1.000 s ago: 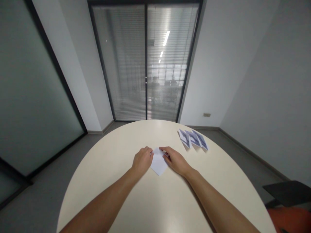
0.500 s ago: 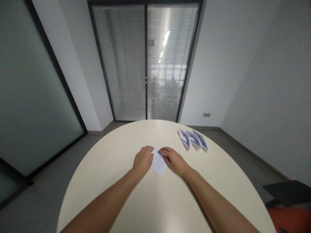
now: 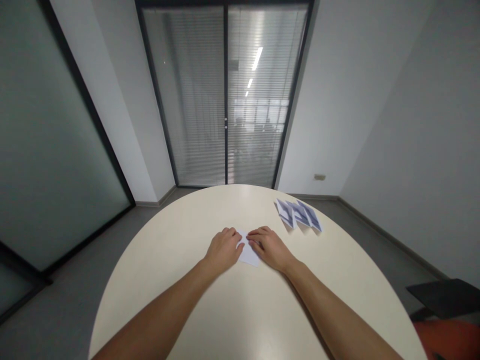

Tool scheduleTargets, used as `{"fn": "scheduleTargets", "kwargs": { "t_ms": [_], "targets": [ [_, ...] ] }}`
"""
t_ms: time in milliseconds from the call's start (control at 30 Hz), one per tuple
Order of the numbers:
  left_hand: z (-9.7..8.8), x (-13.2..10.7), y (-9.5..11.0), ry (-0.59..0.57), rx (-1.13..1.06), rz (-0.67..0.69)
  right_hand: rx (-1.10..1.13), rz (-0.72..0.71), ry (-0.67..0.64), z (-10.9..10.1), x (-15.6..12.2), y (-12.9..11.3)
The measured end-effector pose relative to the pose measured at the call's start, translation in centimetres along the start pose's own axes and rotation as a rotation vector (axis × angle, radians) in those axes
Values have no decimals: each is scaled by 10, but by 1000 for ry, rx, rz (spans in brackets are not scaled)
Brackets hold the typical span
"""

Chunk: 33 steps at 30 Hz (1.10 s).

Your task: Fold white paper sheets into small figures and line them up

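Head view shows the left hand (image 3: 224, 248) and right hand (image 3: 271, 248) loosely curled, touching the white paper (image 3: 249, 256) between them; whether they pinch it is unclear. Uneven finger pressure could skew it on the table (image 3: 180, 225). Folded papers (image 3: 299, 215) lie beyond, rightward.

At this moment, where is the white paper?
In the head view, the white paper lies lower-centre on the table, between the left hand and right hand.

Small wall plate (image 3: 319, 177) low, right of dark-framed slatted blinds (image 3: 187, 100)
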<state>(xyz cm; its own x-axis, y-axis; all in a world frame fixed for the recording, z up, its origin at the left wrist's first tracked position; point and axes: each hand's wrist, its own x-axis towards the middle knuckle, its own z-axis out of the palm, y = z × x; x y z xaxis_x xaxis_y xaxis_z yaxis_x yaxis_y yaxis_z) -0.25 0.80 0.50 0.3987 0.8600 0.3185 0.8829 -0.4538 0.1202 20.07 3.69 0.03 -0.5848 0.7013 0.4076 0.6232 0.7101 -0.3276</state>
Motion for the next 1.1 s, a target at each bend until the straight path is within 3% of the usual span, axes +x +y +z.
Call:
{"fn": "scheduleTargets", "kwargs": {
  "t_ms": [100,267,700,867,1100],
  "targets": [
    [-5,-1,2,-8,57,-53,-22,16,-12,2,-1,3],
    [-6,-2,2,-25,33,-83,-132,163,47,3,-2,11],
    [2,-3,-4,-7,-134,22,-57,287,131,1,-2,11],
    [8,-4,-7,-6,-156,48,147,367,145,3,-1,11],
    [11,-1,-12,114,-274,18,529,332,254,6,4,9]
  ]
}}
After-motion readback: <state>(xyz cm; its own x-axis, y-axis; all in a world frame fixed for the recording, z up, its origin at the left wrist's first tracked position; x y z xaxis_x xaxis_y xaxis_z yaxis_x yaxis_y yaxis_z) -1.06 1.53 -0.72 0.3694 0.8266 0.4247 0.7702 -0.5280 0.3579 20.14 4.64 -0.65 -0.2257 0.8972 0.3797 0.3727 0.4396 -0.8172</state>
